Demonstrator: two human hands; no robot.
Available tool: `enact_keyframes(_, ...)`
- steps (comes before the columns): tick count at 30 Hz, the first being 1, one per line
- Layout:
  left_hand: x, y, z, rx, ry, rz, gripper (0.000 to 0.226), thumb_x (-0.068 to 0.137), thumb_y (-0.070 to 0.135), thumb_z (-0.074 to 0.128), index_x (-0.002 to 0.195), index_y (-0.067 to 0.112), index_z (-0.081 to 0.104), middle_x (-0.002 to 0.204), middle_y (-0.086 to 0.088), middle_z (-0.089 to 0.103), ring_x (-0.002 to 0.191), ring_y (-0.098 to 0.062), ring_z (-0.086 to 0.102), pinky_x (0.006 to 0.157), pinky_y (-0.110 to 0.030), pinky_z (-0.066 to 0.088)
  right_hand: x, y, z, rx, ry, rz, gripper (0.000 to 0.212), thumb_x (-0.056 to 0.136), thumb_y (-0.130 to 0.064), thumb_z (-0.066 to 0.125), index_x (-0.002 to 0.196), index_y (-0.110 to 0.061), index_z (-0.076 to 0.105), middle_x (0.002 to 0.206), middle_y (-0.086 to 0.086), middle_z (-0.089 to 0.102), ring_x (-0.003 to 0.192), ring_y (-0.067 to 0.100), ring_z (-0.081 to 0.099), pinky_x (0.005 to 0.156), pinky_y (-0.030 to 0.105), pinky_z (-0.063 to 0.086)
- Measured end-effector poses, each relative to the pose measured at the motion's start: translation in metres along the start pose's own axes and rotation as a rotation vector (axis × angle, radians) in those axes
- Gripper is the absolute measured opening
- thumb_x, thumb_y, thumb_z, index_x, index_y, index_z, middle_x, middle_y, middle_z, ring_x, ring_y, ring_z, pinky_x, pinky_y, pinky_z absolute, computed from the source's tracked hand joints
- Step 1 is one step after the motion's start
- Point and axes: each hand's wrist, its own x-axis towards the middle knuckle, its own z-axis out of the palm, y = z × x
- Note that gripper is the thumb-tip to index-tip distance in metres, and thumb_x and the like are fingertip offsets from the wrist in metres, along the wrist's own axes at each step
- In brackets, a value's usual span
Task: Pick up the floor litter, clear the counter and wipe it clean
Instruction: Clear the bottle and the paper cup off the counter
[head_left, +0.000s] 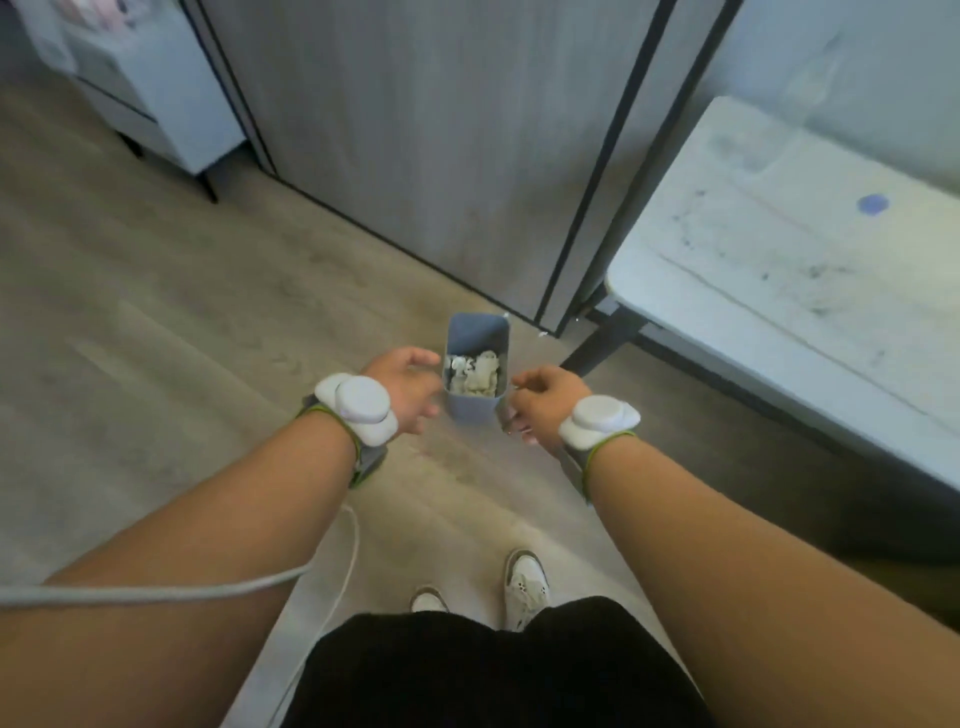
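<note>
Your left hand (408, 387) hangs just beside the left wall of the small blue bin (477, 371), its grip relaxed, fingers loosely spread and holding nothing. Your right hand (545, 400) sits just beside the bin's right wall with the fingers curled under. Motion blur hides the fingertips, so you cannot tell whether that grip pinches a scrap or is empty. Neither hand clearly touches the bin.

The bin stands upright on the wooden floor (156, 338), close to the corner of the grey partition (441, 156). Crumpled white litter (475, 374) lies in its bottom. Hands flanking an open bin like this suggest you are either dropping a last piece in or about to lift the bin with both hands.

To your right the white tabletop (779, 260) carries dark smears and a small blue spot (872, 203), so the wiping looks not yet done. Your white shoes (525, 584) stand well short of the bin.
</note>
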Motion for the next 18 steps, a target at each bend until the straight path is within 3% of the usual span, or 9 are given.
enact_keyframes(3, -0.029, 0.035, 0.012, 0.041, 0.005, 0.082, 0.019, 0.096, 0.005, 0.045, 0.093, 0.023, 0.049, 0.075, -0.002, 0.052, 0.054, -0.016, 0.047, 0.054, -0.020, 0.035, -0.026, -0.025, -0.021, 0.000, 0.055, -0.046, 0.015, 0.084, -0.012, 0.058, 0.093, -0.023, 0.058, 0.095, 0.006, 0.066, 0.077, 0.031, 0.066, 0.070, 0.040, 0.055)
enact_keyframes(7, -0.070, 0.080, 0.044, 0.149, 0.052, 0.243, 0.026, 0.092, 0.004, 0.050, 0.114, 0.019, 0.049, 0.091, -0.008, 0.058, 0.056, -0.017, 0.053, 0.047, -0.024, 0.040, -0.063, -0.053, -0.069, 0.021, 0.141, -0.115, 0.017, 0.086, -0.018, 0.057, 0.103, -0.021, 0.061, 0.099, 0.002, 0.067, 0.091, 0.028, 0.069, 0.082, 0.039, 0.056)
enact_keyframes(12, -0.102, 0.111, 0.091, 0.238, 0.018, 0.312, 0.031, 0.092, 0.005, 0.051, 0.121, 0.015, 0.052, 0.093, -0.009, 0.059, 0.059, -0.017, 0.055, 0.049, -0.024, 0.042, -0.092, -0.061, -0.122, 0.058, 0.187, -0.140, 0.025, 0.088, -0.019, 0.056, 0.113, -0.016, 0.059, 0.092, 0.008, 0.065, 0.065, 0.020, 0.062, 0.060, 0.030, 0.053)
enact_keyframes(16, -0.126, 0.145, 0.145, 0.322, -0.009, 0.413, 0.032, 0.092, 0.010, 0.050, 0.123, 0.019, 0.053, 0.105, -0.006, 0.064, 0.072, -0.018, 0.063, 0.058, -0.028, 0.049, -0.120, -0.063, -0.188, 0.097, 0.216, -0.194, 0.027, 0.091, -0.011, 0.051, 0.118, -0.012, 0.055, 0.096, 0.006, 0.057, 0.060, 0.016, 0.057, 0.046, 0.017, 0.047)
enact_keyframes(18, -0.137, 0.154, 0.167, 0.364, -0.036, 0.426, 0.034, 0.092, 0.012, 0.051, 0.124, 0.021, 0.052, 0.112, -0.006, 0.064, 0.082, -0.020, 0.066, 0.065, -0.030, 0.053, -0.126, -0.062, -0.210, 0.079, 0.233, -0.195, 0.030, 0.090, -0.012, 0.053, 0.120, -0.012, 0.056, 0.099, 0.005, 0.055, 0.060, 0.018, 0.058, 0.044, 0.019, 0.044)
